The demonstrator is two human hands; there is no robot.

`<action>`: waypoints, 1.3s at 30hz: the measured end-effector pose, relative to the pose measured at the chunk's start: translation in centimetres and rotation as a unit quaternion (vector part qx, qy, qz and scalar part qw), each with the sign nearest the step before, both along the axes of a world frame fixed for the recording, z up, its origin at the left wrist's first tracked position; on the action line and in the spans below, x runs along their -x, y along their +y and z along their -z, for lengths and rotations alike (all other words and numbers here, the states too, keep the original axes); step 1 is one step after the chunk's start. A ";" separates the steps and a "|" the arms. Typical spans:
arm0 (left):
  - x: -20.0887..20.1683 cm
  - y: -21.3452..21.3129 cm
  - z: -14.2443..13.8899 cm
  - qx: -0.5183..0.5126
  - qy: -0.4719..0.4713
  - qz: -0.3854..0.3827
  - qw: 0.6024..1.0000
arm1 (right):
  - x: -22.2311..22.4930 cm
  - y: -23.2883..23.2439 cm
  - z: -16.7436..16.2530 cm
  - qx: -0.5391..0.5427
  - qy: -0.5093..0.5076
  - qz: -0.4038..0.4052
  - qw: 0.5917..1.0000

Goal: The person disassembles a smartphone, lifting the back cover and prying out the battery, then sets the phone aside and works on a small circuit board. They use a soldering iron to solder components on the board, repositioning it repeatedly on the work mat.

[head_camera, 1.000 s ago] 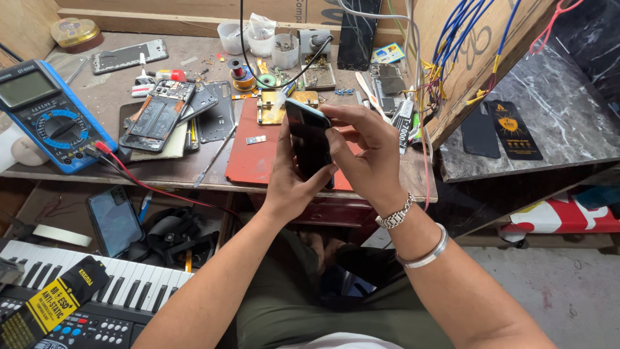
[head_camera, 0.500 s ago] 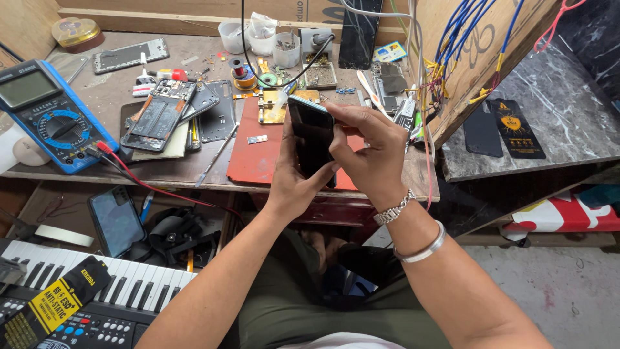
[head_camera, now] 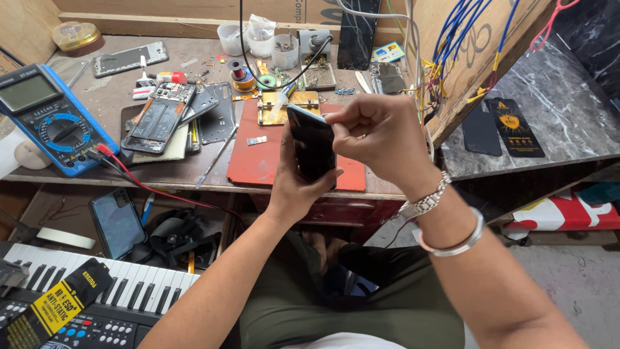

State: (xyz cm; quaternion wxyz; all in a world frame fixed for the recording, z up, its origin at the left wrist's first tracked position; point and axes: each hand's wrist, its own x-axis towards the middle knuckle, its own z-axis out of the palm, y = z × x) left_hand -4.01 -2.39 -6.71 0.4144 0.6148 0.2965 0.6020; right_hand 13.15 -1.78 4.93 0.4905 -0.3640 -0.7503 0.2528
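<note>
Now, head view only. Dark phone (head_camera: 312, 143) held upright above the front edge of the surface (head_camera: 97, 97), over the red mat (head_camera: 258, 155). Left hand (head_camera: 294, 184) wrapped round the lower body from behind, grip clenched on the phone. Right hand (head_camera: 381, 139) at the upper right edge, fingertips (head_camera: 339, 123) pinched at the corner, grip closed there; cannot tell if picking at a film, a tray or the screen edge. Phone looks whole from here, glass dark, nothing visibly lifted off yet, so judged early: work at the corner only begun, any separation still left.

Elsewhere on the surface: opened phone (head_camera: 158, 116) with its insides showing, left of the mat, apart from the hands. Blue multimeter (head_camera: 45, 116) at far left, red lead (head_camera: 142, 184) trailing off the edge. Small pots (head_camera: 261, 39) at the back. Keyboard (head_camera: 97, 291) low at left, below the surface.
</note>
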 end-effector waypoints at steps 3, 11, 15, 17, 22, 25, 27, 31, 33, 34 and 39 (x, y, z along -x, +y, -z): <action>-0.3 0.0 0.2 0.004 -0.004 0.004 1.000 | -0.8 -0.2 -1.8 0.024 -0.065 -0.003 0.998; -0.4 0.2 0.7 -0.019 0.048 -0.035 0.998 | -1.0 -0.2 -3.9 0.026 -0.139 -0.001 0.990; -0.3 -0.1 0.9 -0.026 0.091 -0.068 0.993 | -1.4 0.1 -5.1 0.021 -0.186 -0.035 0.982; -0.3 -0.1 1.0 -0.019 0.090 -0.063 0.994 | -1.3 0.1 -5.5 0.025 -0.201 -0.041 0.978; -0.4 0.0 1.3 -0.048 0.109 -0.079 0.990 | -1.0 0.3 -6.6 0.073 -0.218 -0.059 0.971; -0.4 -0.1 1.3 -0.070 0.133 -0.077 0.986 | -0.7 0.3 -7.1 0.121 -0.227 -0.069 0.964; -0.1 0.0 1.1 -0.035 0.132 -0.065 0.988 | -0.4 0.4 -7.6 0.099 -0.264 -0.067 0.957; 0.2 0.0 0.6 -0.026 0.077 -0.017 0.997 | 0.0 0.0 -7.6 0.020 -0.280 -0.060 0.958; 0.4 0.0 0.5 -0.051 0.086 -0.030 0.995 | 0.2 0.1 -7.5 -0.009 -0.288 -0.059 0.956; 0.4 0.0 0.6 -0.059 0.090 -0.036 0.994 | 0.2 0.3 -7.5 -0.009 -0.289 -0.067 0.955; 0.1 0.2 0.8 -0.069 0.151 -0.081 0.983 | 0.3 1.9 -7.7 -0.028 -0.266 -0.150 0.952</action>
